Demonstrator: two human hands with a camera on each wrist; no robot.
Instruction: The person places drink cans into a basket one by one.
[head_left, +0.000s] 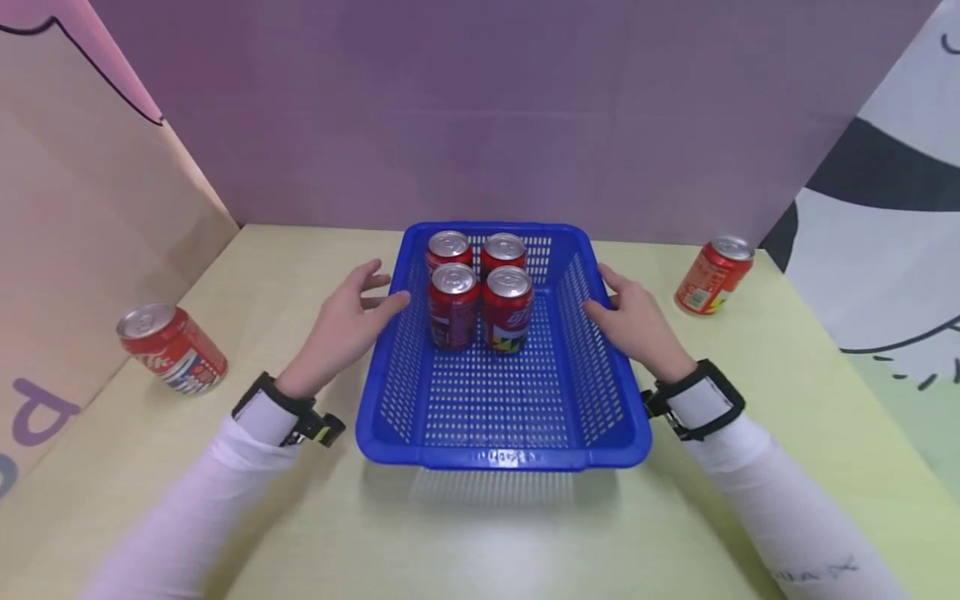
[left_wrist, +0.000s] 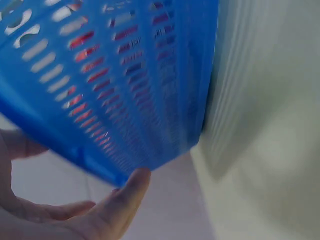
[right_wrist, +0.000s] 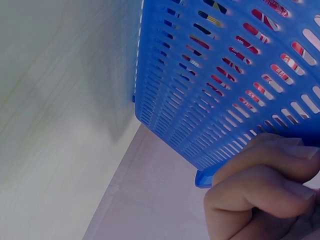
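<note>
A blue plastic basket (head_left: 495, 400) with slotted walls sits on the table. Several red soda cans (head_left: 453, 304) stand upright in its far left part. At the left rim is my left hand (head_left: 348, 321), fingers spread and loosely bent, thumb tip overlapping the rim. The left wrist view shows that thumb (left_wrist: 122, 202) right by the rim's edge. On the opposite side my right hand (head_left: 637, 321) holds the right rim, thumb over it. Its curled fingers (right_wrist: 260, 185) show against the outer side of the basket wall (right_wrist: 200, 100) in the right wrist view.
A red can (head_left: 176, 350) stands on the table at the left, and another can (head_left: 712, 275) at the far right. A purple partition (head_left: 487, 117) rises behind the table (head_left: 787, 400). Printed panels flank both sides.
</note>
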